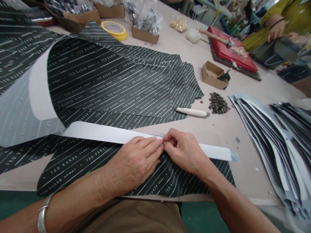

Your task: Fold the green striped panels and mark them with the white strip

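My left hand [139,161] lies flat with fingers stretched out and together, pressing on a long white strip [97,131] and the edge of a black printed fabric piece [80,168]. Its fingertips meet those of my right hand [183,149]. That hand is closed in a pinch at the fabric's upper edge, where the cloth wrinkles toward the fingers; the exact spot is hidden. The strip runs under both hands, its right end over a translucent film tip [235,156]. Behind it lies a larger printed fabric piece [116,81], with another curved white strip [41,84] at left.
A white stick-like tool [191,112] rests on the fabric edge. Beyond are small metal pieces [218,103], a cardboard box [213,75], yellow tape [114,29] and a red slab [232,48]. Stacked strips [264,145] lie at right. A co-worker's hand [277,30] handles dark material.
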`<state>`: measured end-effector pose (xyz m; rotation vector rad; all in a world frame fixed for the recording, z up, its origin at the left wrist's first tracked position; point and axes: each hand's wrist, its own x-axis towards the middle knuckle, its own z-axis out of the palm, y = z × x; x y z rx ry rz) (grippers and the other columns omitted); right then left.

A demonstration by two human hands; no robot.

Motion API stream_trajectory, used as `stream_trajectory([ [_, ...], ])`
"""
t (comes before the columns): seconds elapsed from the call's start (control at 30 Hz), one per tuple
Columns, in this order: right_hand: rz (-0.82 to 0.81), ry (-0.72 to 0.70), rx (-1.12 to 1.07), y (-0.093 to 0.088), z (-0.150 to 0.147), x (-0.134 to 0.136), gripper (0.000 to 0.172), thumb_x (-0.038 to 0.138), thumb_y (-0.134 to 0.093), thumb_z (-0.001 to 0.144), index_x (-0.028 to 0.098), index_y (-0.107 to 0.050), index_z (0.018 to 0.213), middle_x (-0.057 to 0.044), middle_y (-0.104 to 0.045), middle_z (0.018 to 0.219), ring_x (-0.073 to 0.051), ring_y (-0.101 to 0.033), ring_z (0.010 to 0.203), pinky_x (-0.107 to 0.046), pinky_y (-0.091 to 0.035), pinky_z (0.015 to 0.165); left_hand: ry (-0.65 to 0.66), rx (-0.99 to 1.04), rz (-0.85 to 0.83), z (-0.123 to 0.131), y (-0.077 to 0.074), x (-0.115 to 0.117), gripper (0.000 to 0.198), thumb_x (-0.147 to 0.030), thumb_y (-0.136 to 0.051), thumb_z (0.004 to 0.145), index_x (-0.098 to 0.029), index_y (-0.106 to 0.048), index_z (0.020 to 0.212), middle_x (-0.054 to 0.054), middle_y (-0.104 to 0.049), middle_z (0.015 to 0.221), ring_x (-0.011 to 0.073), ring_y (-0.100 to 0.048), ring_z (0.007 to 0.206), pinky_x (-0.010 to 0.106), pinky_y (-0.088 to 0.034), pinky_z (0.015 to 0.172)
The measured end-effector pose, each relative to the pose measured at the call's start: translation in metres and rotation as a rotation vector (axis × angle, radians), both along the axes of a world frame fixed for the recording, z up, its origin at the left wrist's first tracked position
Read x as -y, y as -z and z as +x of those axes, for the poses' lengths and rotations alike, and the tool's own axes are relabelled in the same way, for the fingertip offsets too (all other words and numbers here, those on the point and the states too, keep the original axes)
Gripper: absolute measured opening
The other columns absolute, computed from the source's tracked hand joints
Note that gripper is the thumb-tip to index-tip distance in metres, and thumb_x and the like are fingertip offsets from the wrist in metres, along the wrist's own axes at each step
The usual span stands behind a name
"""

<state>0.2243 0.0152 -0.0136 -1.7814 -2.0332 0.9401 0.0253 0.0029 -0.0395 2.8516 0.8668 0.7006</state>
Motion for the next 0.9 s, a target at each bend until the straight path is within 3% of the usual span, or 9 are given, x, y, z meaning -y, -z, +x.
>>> stream_trajectory([
  [0.13, 0.168, 0.003, 0.033, -0.007, 0.024, -0.019, 0.012, 0.021, -0.059, 0.087, 0.021, -0.071, 0.091, 0.000, -0.069, 0.069, -0.015, -0.060, 0.059, -0.028, -0.047, 0.063, 0.002, 0.007, -0.008, 0.001, 0.000, 0.000, 0.030, -0.019, -0.046, 0.102, -0.011, -0.062, 0.126, 0.006, -0.068, 0.129, 0.0229, -0.061, 0.118, 0.039, -0.051, 0.090],
  [0.23, 0.525, 0.060, 0.190, 0.001, 0.053, -0.045, 0.023, 0.023, -0.058, 0.091, 0.017, -0.069, 0.109, -0.014, -0.071, 0.114, -0.027, -0.065, 0.105, -0.044, -0.050, 0.095, 0.007, 0.013, -0.018, 0.002, 0.000, -0.001, 0.030, -0.019, -0.045, 0.103, -0.012, -0.063, 0.126, 0.005, -0.067, 0.129, 0.0223, -0.062, 0.116, 0.039, -0.050, 0.090],
  [0.33, 0.592, -0.021, 0.306, 0.018, 0.077, -0.071, 0.030, 0.021, -0.059, 0.089, 0.012, -0.067, 0.117, -0.022, -0.058, 0.139, -0.036, -0.047, 0.134, -0.058, -0.036, 0.113, 0.003, 0.020, -0.011, 0.002, -0.002, -0.002, 0.030, -0.018, -0.043, 0.103, -0.013, -0.063, 0.125, 0.004, -0.068, 0.128, 0.0218, -0.062, 0.114, 0.039, -0.050, 0.089],
  [0.43, 0.550, -0.030, 0.250, 0.025, 0.086, -0.082, 0.019, 0.021, -0.058, 0.090, 0.014, -0.068, 0.105, -0.019, -0.067, 0.118, -0.033, -0.057, 0.120, -0.055, -0.042, 0.107, -0.001, 0.027, -0.001, 0.003, -0.004, -0.001, 0.029, -0.017, -0.042, 0.102, -0.014, -0.064, 0.122, 0.005, -0.069, 0.125, 0.0216, -0.063, 0.112, 0.039, -0.050, 0.086],
  [0.5, 0.576, 0.098, 0.107, 0.018, 0.084, -0.077, 0.015, 0.024, -0.059, 0.090, 0.017, -0.065, 0.102, -0.012, -0.069, 0.101, -0.027, -0.064, 0.101, -0.050, -0.049, 0.098, -0.002, 0.023, -0.010, 0.003, -0.003, -0.001, 0.028, -0.017, -0.044, 0.102, -0.015, -0.064, 0.121, 0.005, -0.069, 0.124, 0.0217, -0.064, 0.111, 0.038, -0.051, 0.086],
  [0.6, 0.674, 0.359, -0.399, -0.002, 0.072, -0.054, 0.018, 0.029, -0.060, 0.092, 0.024, -0.059, 0.110, -0.004, -0.067, 0.101, -0.020, -0.066, 0.093, -0.045, -0.052, 0.094, 0.008, 0.014, -0.023, 0.002, 0.001, -0.001, 0.027, -0.017, -0.049, 0.100, -0.015, -0.062, 0.123, 0.006, -0.069, 0.125, 0.0225, -0.064, 0.112, 0.038, -0.052, 0.089],
  [0.7, 0.611, 0.518, -0.998, -0.019, 0.050, -0.025, 0.021, 0.028, -0.061, 0.089, 0.029, -0.058, 0.110, 0.001, -0.063, 0.097, -0.016, -0.066, 0.091, -0.043, -0.052, 0.096, 0.015, -0.001, -0.035, 0.001, 0.005, 0.000, 0.028, -0.018, -0.051, 0.099, -0.015, -0.061, 0.124, 0.007, -0.068, 0.126, 0.0234, -0.063, 0.115, 0.039, -0.052, 0.094],
  [0.83, 0.343, 0.681, -1.324, -0.015, 0.019, 0.004, 0.012, 0.035, -0.064, 0.083, 0.026, -0.057, 0.081, 0.006, -0.044, 0.066, -0.012, -0.051, 0.058, -0.031, -0.053, 0.067, 0.009, -0.008, -0.053, 0.000, 0.004, 0.001, 0.026, -0.018, -0.049, 0.100, -0.016, -0.062, 0.122, 0.006, -0.068, 0.125, 0.0228, -0.063, 0.113, 0.039, -0.053, 0.092],
  [0.9, 0.276, 0.717, -1.383, -0.007, 0.009, 0.008, 0.035, 0.043, -0.064, 0.084, 0.024, -0.042, 0.064, 0.010, -0.026, 0.054, -0.009, -0.031, 0.043, -0.024, -0.041, 0.049, 0.007, -0.014, -0.057, 0.001, 0.002, 0.001, 0.026, -0.018, -0.049, 0.100, -0.016, -0.061, 0.122, 0.005, -0.068, 0.124, 0.0227, -0.064, 0.112, 0.040, -0.054, 0.092],
])
